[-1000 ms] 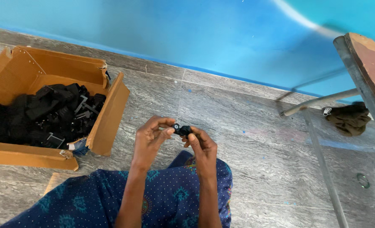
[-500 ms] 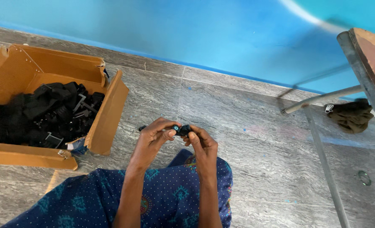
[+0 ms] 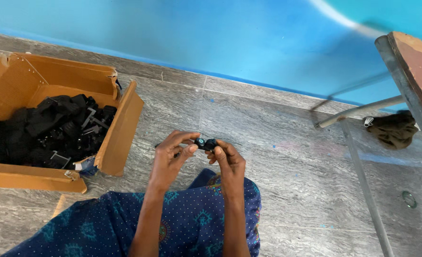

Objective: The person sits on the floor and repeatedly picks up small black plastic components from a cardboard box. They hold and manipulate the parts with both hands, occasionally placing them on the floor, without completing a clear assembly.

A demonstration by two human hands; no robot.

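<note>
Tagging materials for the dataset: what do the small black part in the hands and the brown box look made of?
Small black part, held between left hand and right hand: probably moulded plastic, with a slight sheen and a small teal ring on it; too small to be sure.
Open brown box: cardboard, matte, with creased flaps and torn edges.

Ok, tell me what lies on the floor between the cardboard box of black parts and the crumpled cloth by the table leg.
In the head view, the hands holding a small black part; otherwise bare grey floor tiles.
</note>
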